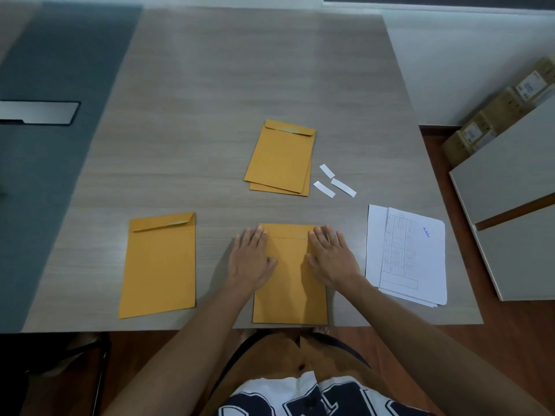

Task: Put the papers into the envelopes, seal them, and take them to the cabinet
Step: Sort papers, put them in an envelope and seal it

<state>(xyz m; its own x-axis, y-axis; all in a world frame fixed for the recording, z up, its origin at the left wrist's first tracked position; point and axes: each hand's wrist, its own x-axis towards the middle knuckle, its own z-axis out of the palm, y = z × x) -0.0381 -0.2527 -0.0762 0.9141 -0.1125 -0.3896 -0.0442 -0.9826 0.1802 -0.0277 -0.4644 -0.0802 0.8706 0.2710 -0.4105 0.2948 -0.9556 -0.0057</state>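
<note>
1. The tabletop point(240, 85) fills most of the frame. As far as I can see, nothing has gone to the cabinet yet.
2. Loose papers point(405, 253) lie at centre right, so I judge the filling unfinished.
3. One envelope point(289, 289) sits lower centre with its flap folded down. A second envelope point(159, 265) lies lower left, and a stack of two point(282, 157) sits mid-frame.
4. My left hand point(250, 262) and right hand point(333, 259) press flat on the lower-centre envelope, fingers straight and slightly spread by the flap. I reckon this is sealing.
5. Three white strips point(335, 181) just right of the stack look like peeled backing.
</note>
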